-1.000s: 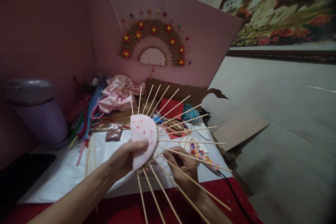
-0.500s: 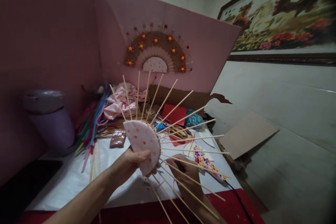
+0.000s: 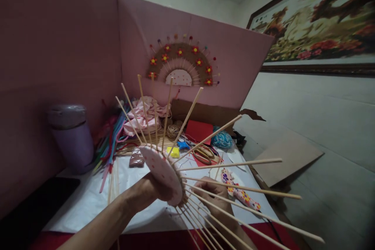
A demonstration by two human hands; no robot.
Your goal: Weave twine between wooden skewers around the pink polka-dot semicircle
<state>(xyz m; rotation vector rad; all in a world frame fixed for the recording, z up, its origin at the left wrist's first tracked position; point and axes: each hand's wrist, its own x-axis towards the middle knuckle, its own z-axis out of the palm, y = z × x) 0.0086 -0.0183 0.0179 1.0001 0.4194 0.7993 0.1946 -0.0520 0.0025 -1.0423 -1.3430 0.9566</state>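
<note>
My left hand (image 3: 149, 193) grips a half-round piece (image 3: 159, 168) covered in pale cloth with reddish dots. From its curved edge several thin wooden sticks (image 3: 240, 164) fan out upward, to the right and down towards me. Behind the right-hand sticks is my right hand (image 3: 216, 189), its fingers pinched together close to the curved edge. What those fingers hold, if anything, is too small to tell. A glue gun with a flower-patterned cover (image 3: 244, 198) lies to the right of that hand, on the white table covering (image 3: 131, 211).
A purple bin (image 3: 72, 140) stands at the left, beside colourful pipe cleaners (image 3: 113, 136). Pink cloth (image 3: 143, 117), red paper (image 3: 199, 131), blue yarn (image 3: 222, 139), scissors (image 3: 203, 154) and a yellow packet (image 3: 172, 152) lie behind the sticks. A flower-decorated fan piece (image 3: 180, 52) hangs on the pink board.
The half-round piece has turned in my left hand, so its dotted face shows narrower and the right-hand sticks point more towards me. My right hand stays near the curved edge. The view has shifted slightly.
</note>
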